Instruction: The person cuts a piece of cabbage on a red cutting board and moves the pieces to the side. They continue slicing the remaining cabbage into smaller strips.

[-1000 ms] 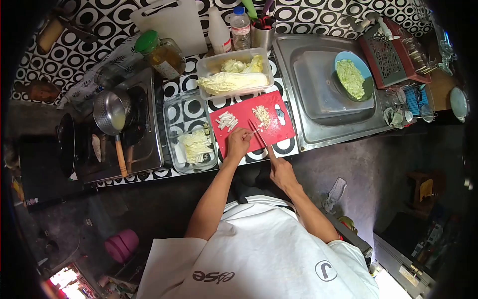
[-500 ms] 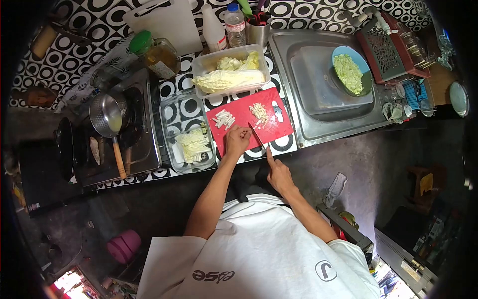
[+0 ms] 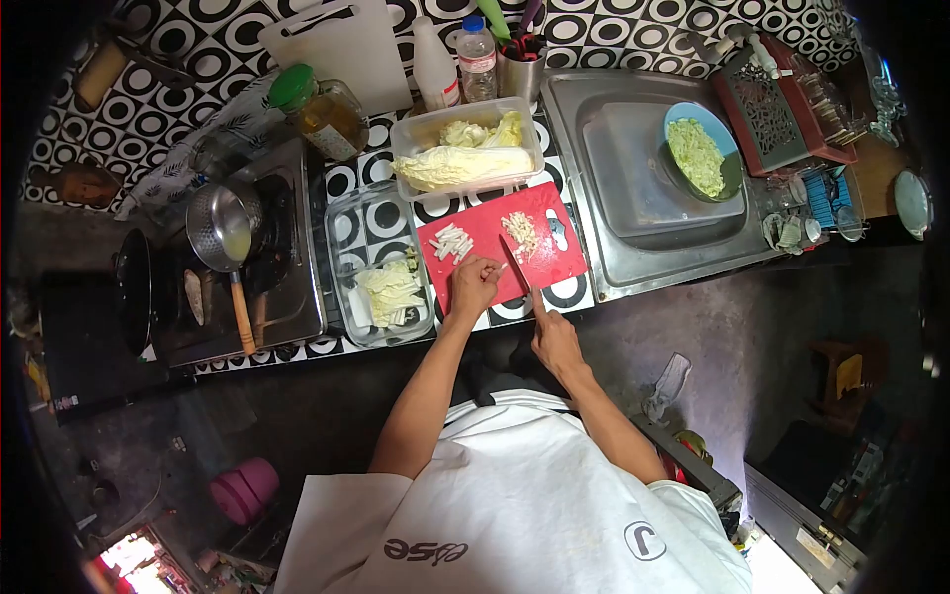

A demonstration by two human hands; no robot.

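On the red cutting board [image 3: 445, 280], my left hand [image 3: 477, 285] is closed, its fingertips pinching small white cabbage stem pieces [image 3: 501, 268]. Just to the right, my right hand [image 3: 557, 344] is wrapped round the handle of a knife [image 3: 516, 259], index finger stretched along it. The blade points away from me and lies beside my left fingertips. White stem strips [image 3: 452, 242] are piled at the board's left, and a heap of small chopped bits [image 3: 521, 234] lies beyond the blade. Part of the handle is hidden by my fingers.
Behind the board stands a plastic container [image 3: 468, 188] with cabbage; a clear container [image 3: 379, 332] with leaves is at the left. A saucepan [image 3: 224, 226] rests on the stove. The sink [image 3: 618, 277] on the right holds a blue bowl [image 3: 729, 148] of shredded greens.
The view has shifted slightly. The knife has moved a little away from me, its tip now nearer the chopped heap. My left hand stays on the board, with white pieces showing at its fingertips.
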